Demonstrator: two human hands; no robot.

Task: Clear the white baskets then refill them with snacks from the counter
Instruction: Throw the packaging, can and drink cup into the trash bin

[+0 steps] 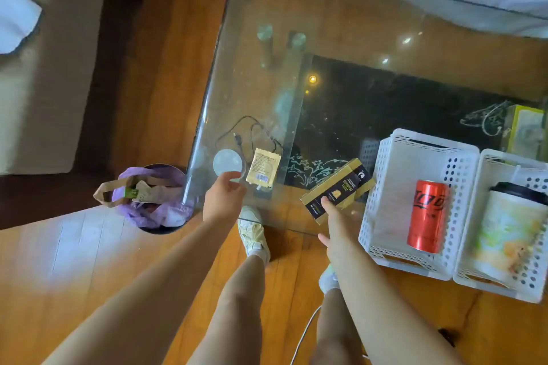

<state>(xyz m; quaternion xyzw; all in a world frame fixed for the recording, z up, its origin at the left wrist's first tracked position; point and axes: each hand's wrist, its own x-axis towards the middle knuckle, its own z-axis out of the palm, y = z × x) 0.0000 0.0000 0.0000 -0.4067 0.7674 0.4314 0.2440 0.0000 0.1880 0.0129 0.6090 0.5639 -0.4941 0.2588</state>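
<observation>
While right hand (pixel 335 216) clamps espresso box (pixel 338 190), left hand (pixel 224 197) fingers hidden, grip unclear.

glass table (pixel 341 15), white baskets (pixel 385 201), sachet (pixel 263 168)

On your glass table (pixel 341 9), two baskets (pixel 385 187) sit right; the can (pixel 428 216) lies in the left one; the bin (pixel 160 201) stands left, on the floor.
</observation>
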